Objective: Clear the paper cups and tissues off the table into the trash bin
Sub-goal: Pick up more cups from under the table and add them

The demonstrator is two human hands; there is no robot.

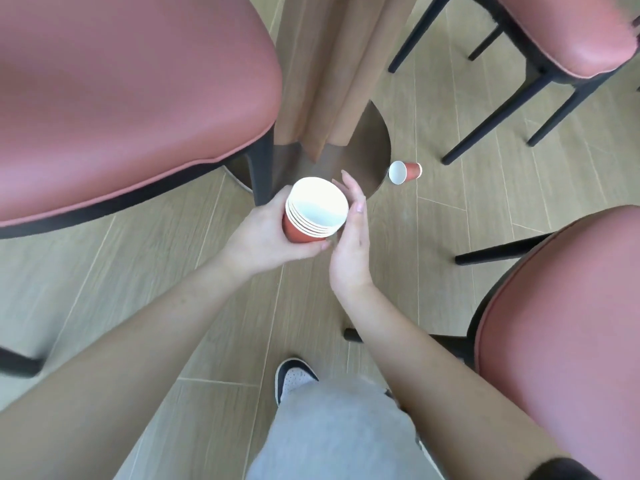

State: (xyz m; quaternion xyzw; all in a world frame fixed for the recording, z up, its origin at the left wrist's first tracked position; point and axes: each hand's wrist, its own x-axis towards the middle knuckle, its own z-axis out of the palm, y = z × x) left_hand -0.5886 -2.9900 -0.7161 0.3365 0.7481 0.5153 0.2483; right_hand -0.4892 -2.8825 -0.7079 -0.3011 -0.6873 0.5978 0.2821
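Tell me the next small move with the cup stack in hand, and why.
Probably reach the right hand, open beside the stack of cups that the left hand grips, to the loose cup lying on its side on the floor.

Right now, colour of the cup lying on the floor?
Red-orange outside, white inside; the fallen cup shows in the head view.

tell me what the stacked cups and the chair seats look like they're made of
Stacked cups: apparently paper, matte red outside, white inside, with thin rolled rims showing as nested rings. The left hand grips the stack.
Chair seats: padded, covered in smooth pink leather or vinyl, judging by the soft sheen and piped edge; which one cannot be told.
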